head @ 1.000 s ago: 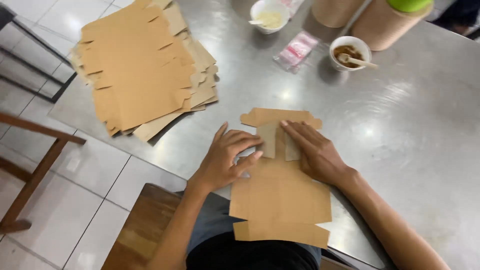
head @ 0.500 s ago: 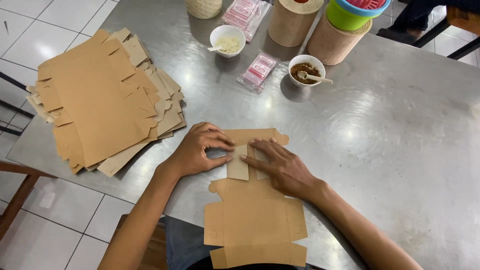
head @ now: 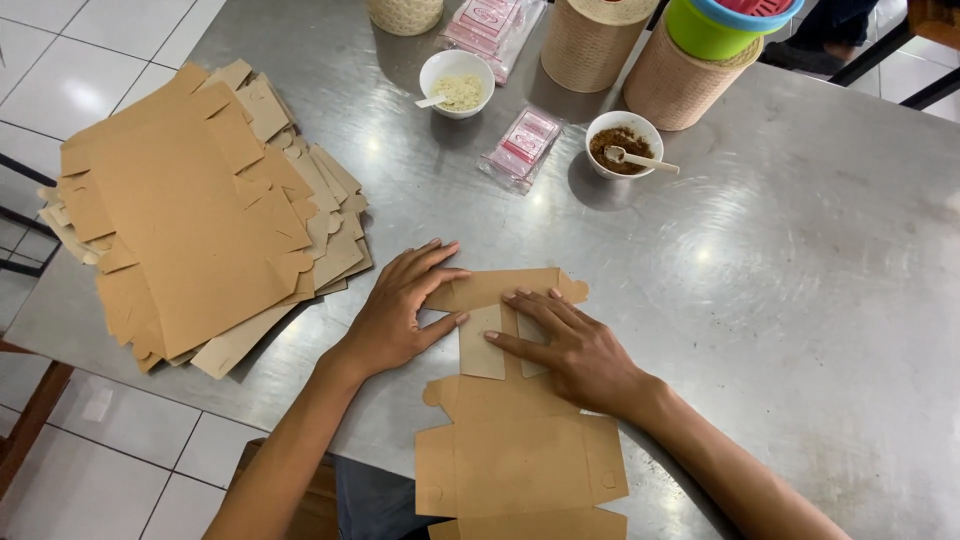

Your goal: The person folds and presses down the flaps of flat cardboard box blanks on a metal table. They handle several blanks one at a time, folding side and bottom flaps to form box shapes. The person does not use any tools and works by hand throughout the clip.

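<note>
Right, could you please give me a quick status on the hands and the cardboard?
Left hand and right hand flat on the box blank, pressing folded flaps. Stack of blanks apart, left. Nothing in the way.

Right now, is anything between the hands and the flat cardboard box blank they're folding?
Nothing visible. The left hand and right hand both lie flat on the cardboard blank, pressing its folded flaps. The stack of blanks lies apart, to the left.

Likely a small eatery: steel table [head: 800,330], condiment bowls [head: 624,143] at twelve o'clock, flat takeaway-box blanks [head: 190,230] stacked at ten o'clock.
</note>
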